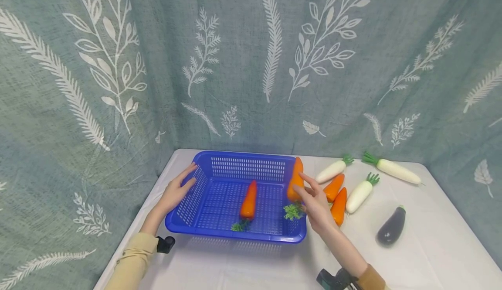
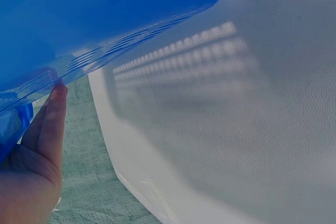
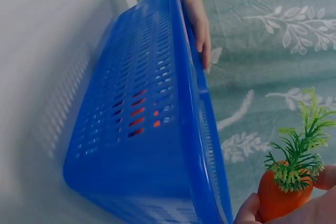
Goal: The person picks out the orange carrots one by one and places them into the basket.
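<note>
A blue perforated basket stands on the white table with an orange-red carrot lying inside, its green tuft toward the front. My left hand grips the basket's left rim; in the left wrist view its fingers lie against the outer side of the wall. Over the basket's right rim, my right hand holds another orange carrot between thumb and fingers, its leafy tuft pointing toward me. In the right wrist view this carrot shows its leafy end, above the rim.
Right of the basket lie two more carrots, several white radishes with green tops and a dark eggplant. A patterned green curtain hangs behind the table and along its left side.
</note>
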Demonstrator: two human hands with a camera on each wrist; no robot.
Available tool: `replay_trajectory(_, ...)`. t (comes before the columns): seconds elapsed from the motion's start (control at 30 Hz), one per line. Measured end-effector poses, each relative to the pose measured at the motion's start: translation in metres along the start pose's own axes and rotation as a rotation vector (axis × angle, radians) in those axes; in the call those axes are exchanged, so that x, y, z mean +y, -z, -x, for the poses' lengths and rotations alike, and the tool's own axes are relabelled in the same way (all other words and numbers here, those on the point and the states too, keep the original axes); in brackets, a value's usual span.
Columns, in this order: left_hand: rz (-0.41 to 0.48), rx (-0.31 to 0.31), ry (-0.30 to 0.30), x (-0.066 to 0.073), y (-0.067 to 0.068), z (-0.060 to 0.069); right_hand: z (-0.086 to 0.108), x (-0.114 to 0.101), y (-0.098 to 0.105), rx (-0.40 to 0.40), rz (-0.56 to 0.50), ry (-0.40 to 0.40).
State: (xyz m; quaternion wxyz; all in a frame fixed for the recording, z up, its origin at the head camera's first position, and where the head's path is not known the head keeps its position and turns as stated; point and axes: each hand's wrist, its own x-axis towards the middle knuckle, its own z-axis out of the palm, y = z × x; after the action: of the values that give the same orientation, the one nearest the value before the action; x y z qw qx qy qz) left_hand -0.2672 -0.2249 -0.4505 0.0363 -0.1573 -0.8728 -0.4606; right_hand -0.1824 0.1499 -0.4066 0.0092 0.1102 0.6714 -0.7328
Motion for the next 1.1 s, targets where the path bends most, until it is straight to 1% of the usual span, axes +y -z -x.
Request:
replay_trajectory(0.2, 0.004, 0.0, -0.002, 0.002, 0.001, 0.001, 0.0, 0.003, -0.008, -0.035, -0.024, -0.006)
replay_trajectory(0.4, 0.002, -0.004, 0.009, 0.001, 0.0, 0.001, -0.003, 0.009, -0.019, -0.041, -0.025, 0.005)
replay_trajectory(0.67, -0.001, -0.002, -0.01, 0.0, 0.001, 0.001, -0.004, 0.011, -0.033, -0.072, -0.069, 0.025)
replay_trajectory(0.9, -0.004, -0.006, -0.012, 0.0, 0.001, 0.001, -0.01, 0.013, -0.043, -0.077, -0.108, 0.018)
replay_trajectory(1.1, 0.004, 0.003, -0.013, 0.001, 0.0, 0.001, -0.017, 0.017, -0.049, -0.068, -0.112, 0.018)
